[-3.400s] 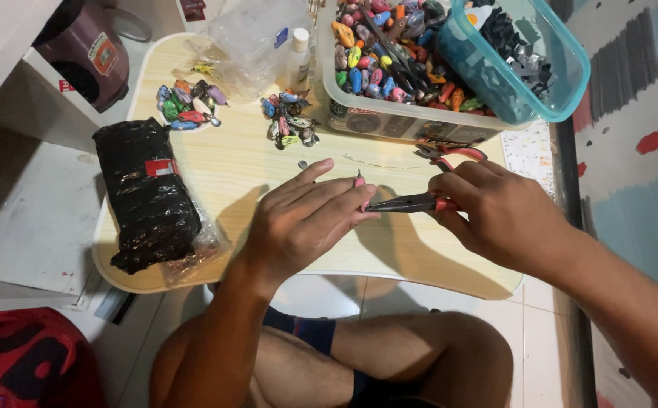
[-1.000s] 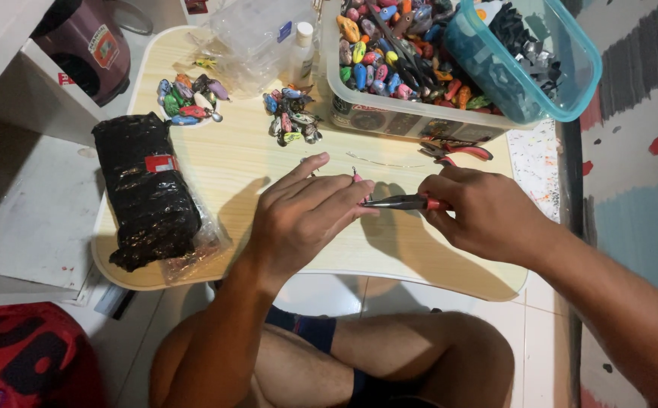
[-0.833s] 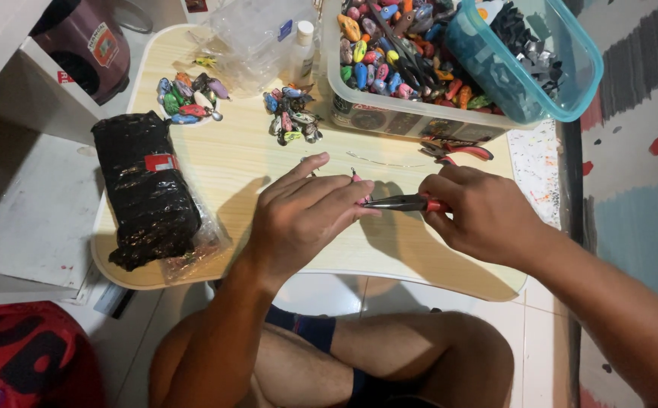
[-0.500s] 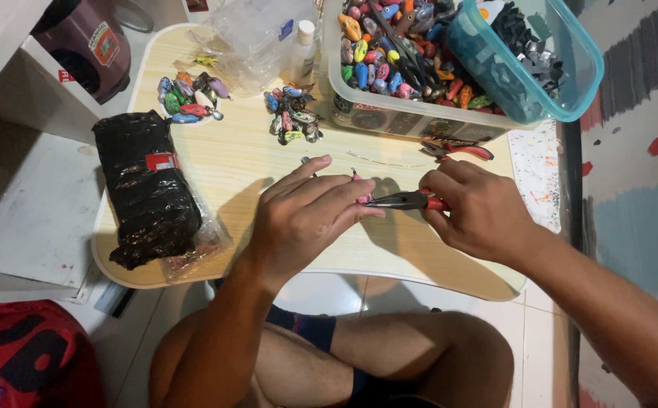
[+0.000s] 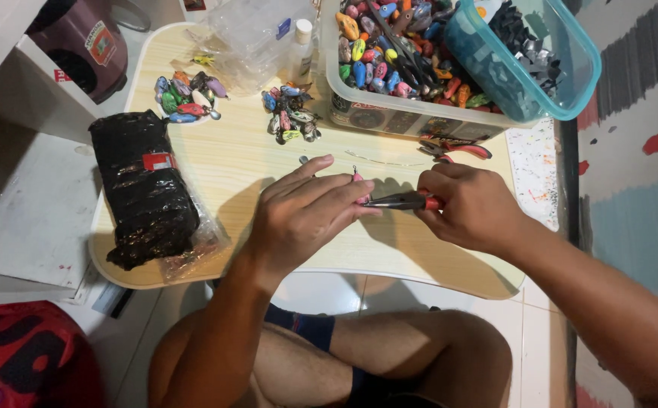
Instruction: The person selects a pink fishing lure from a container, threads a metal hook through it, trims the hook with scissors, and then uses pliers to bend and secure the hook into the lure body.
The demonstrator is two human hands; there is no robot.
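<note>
My left hand (image 5: 302, 211) pinches a small pink lure (image 5: 360, 183) with a thin wire eye sticking up, over the middle of a light wooden lap table (image 5: 246, 162). My right hand (image 5: 472, 205) grips red-handled pliers (image 5: 400, 201), whose dark jaws point left and meet the lure at my left fingertips. Most of the lure is hidden by my fingers.
A clear bin (image 5: 412, 68) of colourful lures stands at the back, a teal tub (image 5: 525, 53) of dark parts resting in it. Two small piles of lures (image 5: 185, 94) (image 5: 289, 117), a black wrapped bundle (image 5: 144, 189), a white bottle (image 5: 301, 49) and spare red-handled pliers (image 5: 449, 149) lie around.
Both hands stay together at the table's middle with the pliers on the lure; only slight shifts of fingers and camera.
</note>
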